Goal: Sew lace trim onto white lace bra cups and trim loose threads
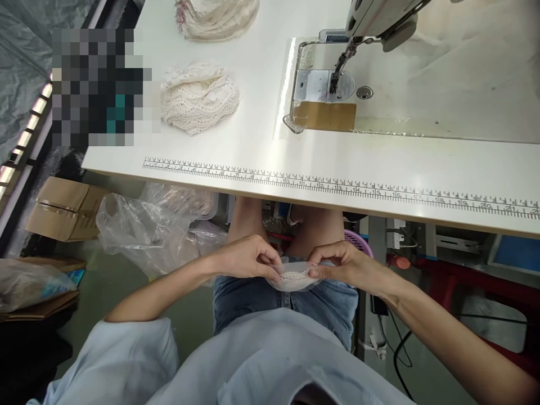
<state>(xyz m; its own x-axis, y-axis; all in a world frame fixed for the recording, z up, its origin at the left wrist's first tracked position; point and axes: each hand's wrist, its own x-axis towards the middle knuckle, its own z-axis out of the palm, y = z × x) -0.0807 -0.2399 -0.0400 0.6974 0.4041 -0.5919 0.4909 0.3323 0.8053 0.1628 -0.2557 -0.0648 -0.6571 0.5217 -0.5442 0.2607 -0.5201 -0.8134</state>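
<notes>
Over my lap, both hands pinch a small clear plastic bag (pixel 294 279) with cream lace trim inside it. My left hand (pixel 248 257) grips the bag's left edge with closed fingers. My right hand (pixel 343 264) pinches its right edge. Both are below the front edge of the white sewing table (pixel 261 152), above my denim shorts.
On the table lie a pile of cream lace (pixel 198 97), another bundle (pixel 217 17) at the far edge, and a sewing machine (pixel 371 22) with its needle plate (pixel 320 84). A printed ruler (pixel 337 188) runs along the table front. Plastic bags (pixel 152 225) and cardboard (pixel 63 208) lie on the floor at left.
</notes>
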